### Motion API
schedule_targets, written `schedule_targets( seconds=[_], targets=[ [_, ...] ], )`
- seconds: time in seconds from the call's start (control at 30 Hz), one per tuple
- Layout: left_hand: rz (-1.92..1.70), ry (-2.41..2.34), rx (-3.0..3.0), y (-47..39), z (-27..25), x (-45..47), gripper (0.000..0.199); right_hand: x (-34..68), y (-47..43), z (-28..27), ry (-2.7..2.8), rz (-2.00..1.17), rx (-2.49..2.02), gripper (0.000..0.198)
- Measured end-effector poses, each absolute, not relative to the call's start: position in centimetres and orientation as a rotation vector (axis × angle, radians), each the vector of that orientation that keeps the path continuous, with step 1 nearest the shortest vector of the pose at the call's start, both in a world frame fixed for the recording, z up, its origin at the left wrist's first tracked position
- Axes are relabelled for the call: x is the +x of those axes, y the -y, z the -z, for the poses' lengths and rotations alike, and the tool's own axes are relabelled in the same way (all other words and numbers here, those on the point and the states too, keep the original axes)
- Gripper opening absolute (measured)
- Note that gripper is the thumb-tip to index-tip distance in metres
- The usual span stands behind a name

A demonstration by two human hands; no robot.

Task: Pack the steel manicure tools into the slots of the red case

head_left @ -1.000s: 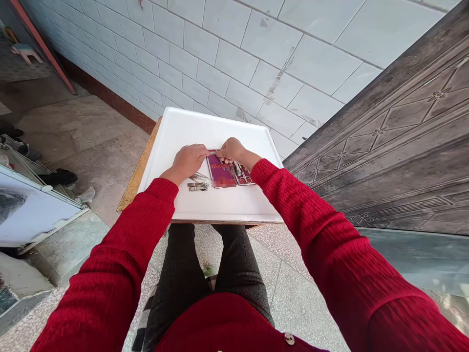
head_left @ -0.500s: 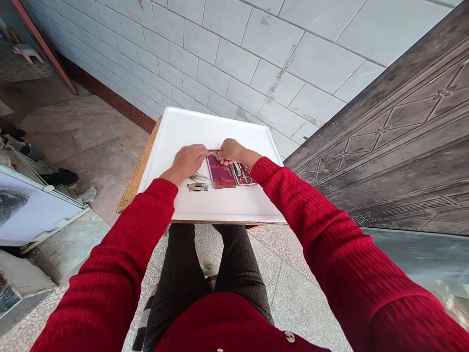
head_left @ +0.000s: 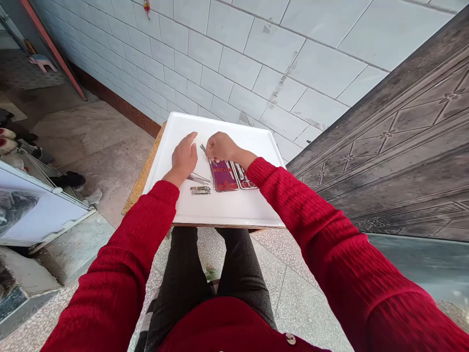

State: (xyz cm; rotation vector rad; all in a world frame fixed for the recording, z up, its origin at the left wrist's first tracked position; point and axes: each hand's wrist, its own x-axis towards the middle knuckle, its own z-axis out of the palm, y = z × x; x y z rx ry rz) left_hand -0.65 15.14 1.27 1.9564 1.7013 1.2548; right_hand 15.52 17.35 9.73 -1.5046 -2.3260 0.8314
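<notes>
My right hand (head_left: 222, 146) is closed in a pinch over the top of an open purple manicure case (head_left: 225, 177). A slim metal manicure tool (head_left: 202, 147) pokes out to the left of its fingers; its exact kind is too small to tell. My left hand (head_left: 185, 155) is held open just to the left, fingers stretched out and nothing in it. Small scissors (head_left: 248, 183) sit in the right half of the case, partly covered by my right wrist. Nail clippers (head_left: 201, 190) and thin metal tools (head_left: 199, 178) lie left of the case.
Everything rests on a white tray-like tabletop (head_left: 227, 211) with a raised rim, over a wooden board (head_left: 141, 181). A tiled wall (head_left: 234, 63) stands behind it and a patterned dark door panel (head_left: 384, 142) to the right. A shoe rack (head_left: 40, 195) is at left.
My right hand has lifted away from the case's upper left part with the slim tool in its fingers. My left hand has let go of the case edge and opened.
</notes>
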Motion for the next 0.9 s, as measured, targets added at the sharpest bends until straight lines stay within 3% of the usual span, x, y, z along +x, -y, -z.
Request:
schedule_targets(
  seconds=[0.2,0.5,0.7,0.83,0.9],
  targets=[
    [-1.544,-1.736,1.790,-15.8,-1.3,-1.9,0.047,11.7,-14.4,-9.6,2.735,-0.661,-1.520,0.024],
    [-1.230,-1.725,2.084,-14.6,-1.7,-0.5,0.036,17.8,-17.2,-10.6,2.347,-0.602,-1.869,0.029],
    [-0.994,-1.453,2.382,-14.2,-1.1,0.0,0.035,19.9,-17.0,-9.5,2.304,-0.613,-2.039,0.028],
    [-0.917,-1.406,2.449,-13.9,-1.2,0.0,0.036,18.9,-16.6,-8.4,2.357,-0.406,-2.091,0.011],
    [-0.895,-1.404,2.455,-13.9,-1.2,0.1,0.036,18.4,-16.7,-8.2,2.397,-0.253,-2.117,0.015]
  ],
)
